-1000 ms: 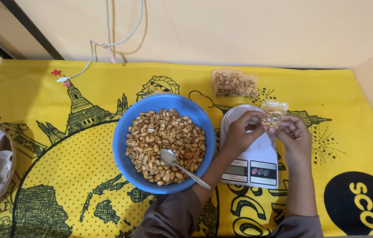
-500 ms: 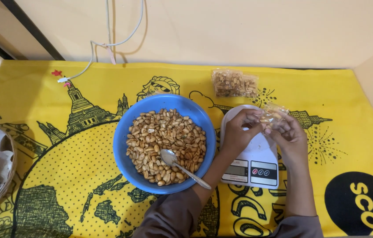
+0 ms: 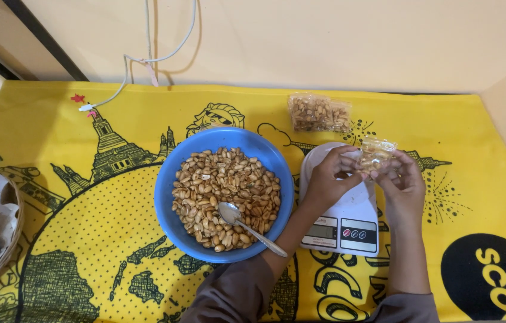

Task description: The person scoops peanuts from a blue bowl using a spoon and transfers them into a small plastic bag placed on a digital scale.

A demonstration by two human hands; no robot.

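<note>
Two hands: left hand and right hand meet over the white scale.
Small bag: clear bag of peanuts, pinched between fingertips of both hands, its top tilted away from them.
Fingers: curled, pressed on the bag's lower edges.
Nearer hand: both touching.
Around: blue bowl with spoon left of the fingers; filled bag beyond them.

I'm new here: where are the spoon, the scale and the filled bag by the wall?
spoon [image 3: 229,212], head view, on its bowl.
scale [image 3: 341,230], head view, on its front panel.
filled bag [image 3: 319,113], head view, on its middle.
</note>
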